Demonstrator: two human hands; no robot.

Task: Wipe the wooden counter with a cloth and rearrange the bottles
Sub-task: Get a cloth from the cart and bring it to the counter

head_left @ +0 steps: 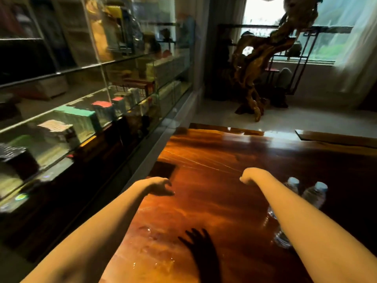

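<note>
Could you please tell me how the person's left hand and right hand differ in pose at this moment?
The left hand is open with fingers spread, pointing to the right, while the right hand is curled into a loose fist. The left hand hangs over the left edge of the wooden counter; the right hand sits further in, near the water bottles. Both are raised above the counter, and neither holds a cloth or bottle.

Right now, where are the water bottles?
Head view: the water bottles stand on the wooden counter's right side, partly hidden behind the right forearm, just beyond it.
</note>
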